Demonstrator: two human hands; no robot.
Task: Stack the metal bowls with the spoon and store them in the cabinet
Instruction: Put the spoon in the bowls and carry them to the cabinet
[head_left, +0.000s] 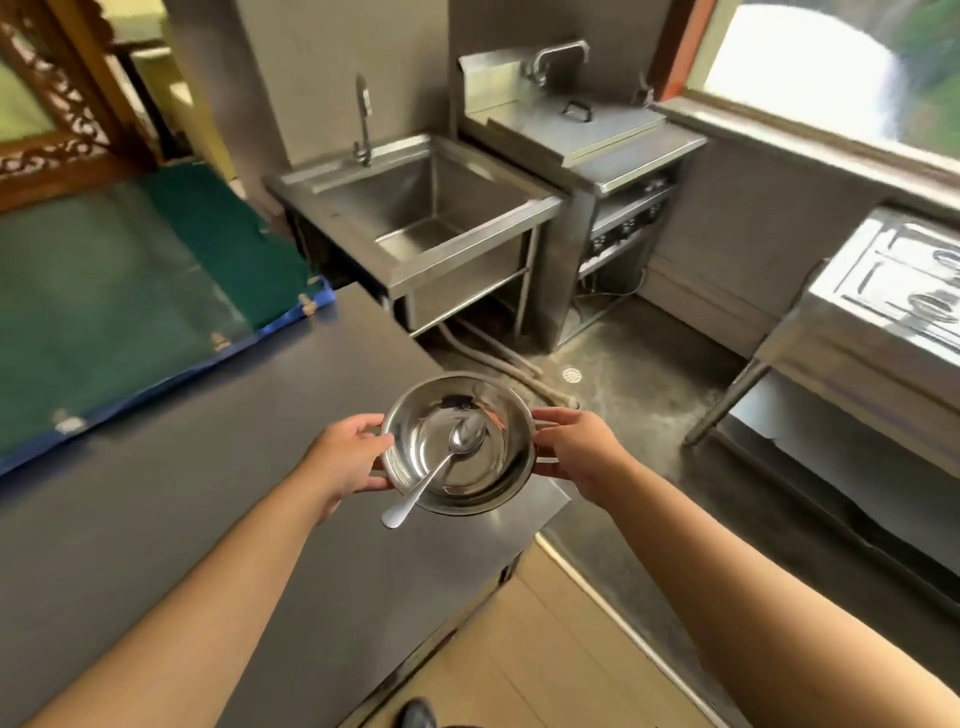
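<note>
Now shiny metal bowls cradle a spoon, handle overhanging.

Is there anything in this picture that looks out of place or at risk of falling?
Only the spoon: its handle sticks out over the rim of the stacked bowls, which the left hand and right hand carry, so it might slip if tilted. Nothing looks spilled or damaged.
</note>
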